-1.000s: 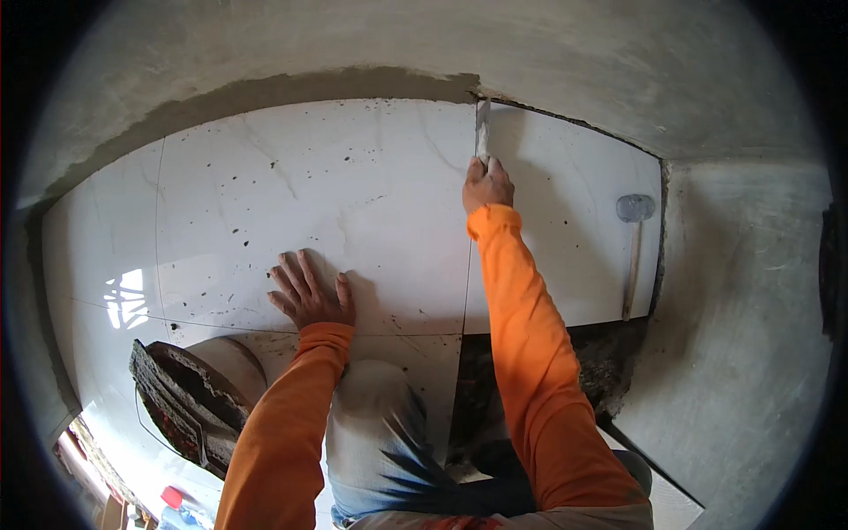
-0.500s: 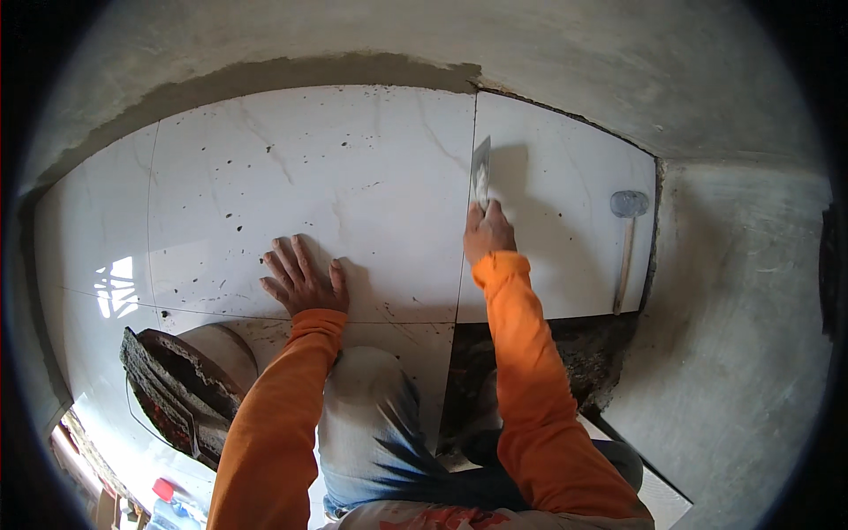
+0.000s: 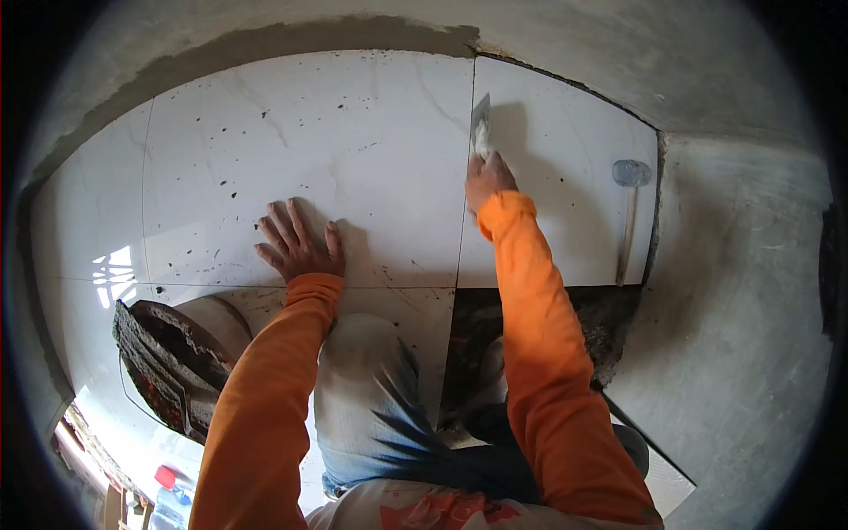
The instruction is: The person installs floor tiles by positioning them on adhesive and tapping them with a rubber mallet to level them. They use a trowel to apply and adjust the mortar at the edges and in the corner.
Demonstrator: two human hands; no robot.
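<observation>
My right hand [image 3: 491, 179] grips a trowel [image 3: 481, 124] by its handle. The grey blade points away from me, over the right floor tile [image 3: 565, 132] and close beside the joint with the large tile to its left. My left hand [image 3: 301, 242] rests flat on that large white tile [image 3: 389, 203], fingers spread and holding nothing. Its palm lies near the tile's front joint. Dark crumbs dot the tile surface left of and beyond this hand.
A mallet [image 3: 630, 174] with a grey head lies at the right tile's edge. A mortar-crusted bucket [image 3: 216, 322] is tipped at my left. Below the right tile is a dark untiled gap [image 3: 592, 327]. Grey plastered walls [image 3: 742, 265] border the floor; a clear bottle [image 3: 168, 508] stands lower left.
The whole view has shifted, so the floor sits higher in the picture. My right hand and trowel have slid slightly farther away along the joint. My left hand stays put on the tile.
</observation>
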